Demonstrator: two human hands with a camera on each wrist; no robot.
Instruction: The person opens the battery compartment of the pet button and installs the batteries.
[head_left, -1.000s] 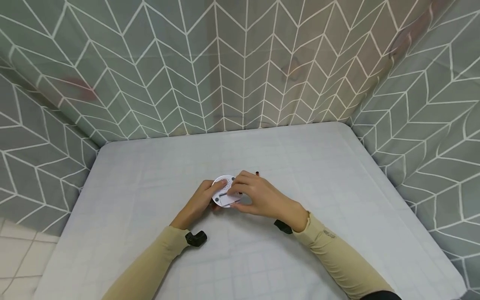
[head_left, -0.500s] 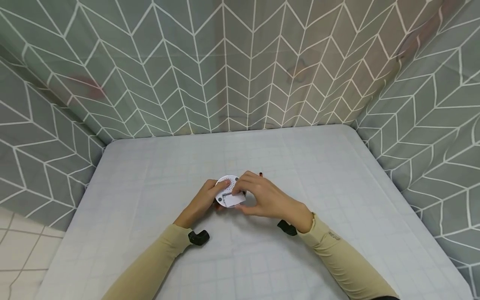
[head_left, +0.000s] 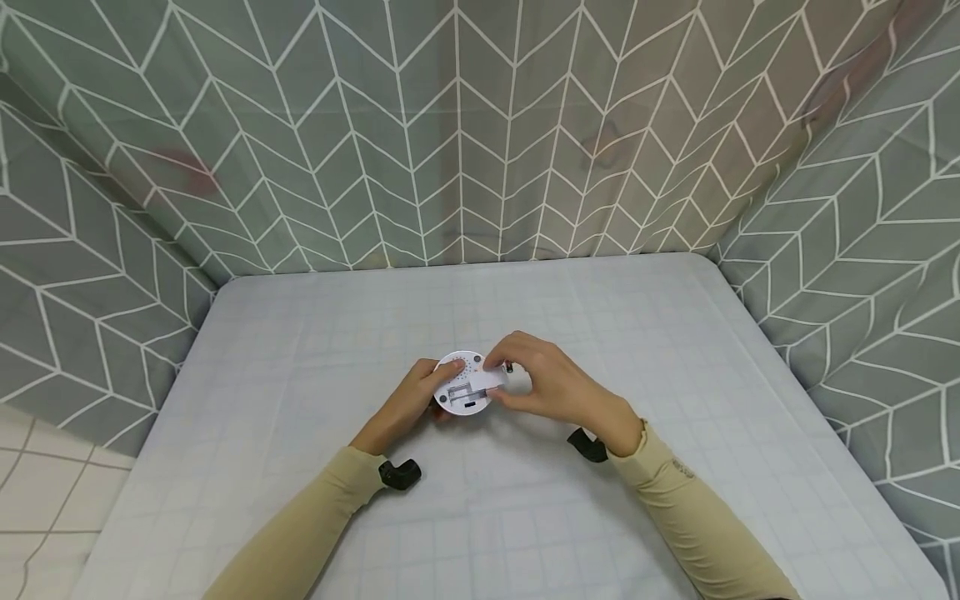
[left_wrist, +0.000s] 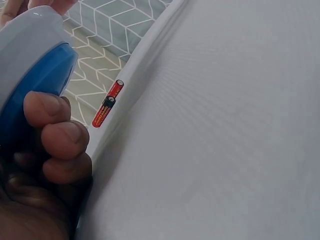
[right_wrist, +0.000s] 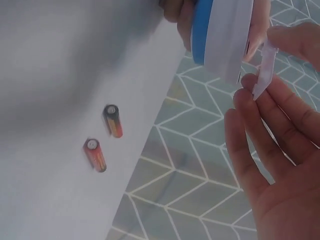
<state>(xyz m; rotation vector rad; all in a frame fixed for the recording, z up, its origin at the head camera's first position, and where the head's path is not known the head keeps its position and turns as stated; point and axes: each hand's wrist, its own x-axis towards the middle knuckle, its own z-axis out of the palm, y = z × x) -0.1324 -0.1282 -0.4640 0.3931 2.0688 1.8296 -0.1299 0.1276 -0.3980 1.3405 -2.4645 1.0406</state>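
Observation:
My left hand [head_left: 405, 404] grips a round white-and-blue device [head_left: 471, 360], its thumb over the white face. That face has a ring of small holes, dark feet and an uncovered battery compartment [head_left: 467, 397]. In the left wrist view, curled fingers [left_wrist: 65, 140] support the device's blue side [left_wrist: 47, 80]. My right hand [head_left: 558, 383] pinches a small white battery cover [right_wrist: 266, 70] between thumb and fingertips. The right wrist view shows the cover apart from the device, just beside it. Two red-and-black batteries [right_wrist: 113, 121] lie on the table near the hands, mostly hidden in the head view.
A white cloth covers the table [head_left: 337, 325]. Grey curtains [head_left: 480, 133] with white zigzag lines stand behind it and at both sides. Pale floor tiles [head_left: 60, 483] show at the lower left.
My right hand has lifted the battery cover away from the device and moved slightly right, exposing the compartment. The left hand keeps its hold; the head view has shifted a little.

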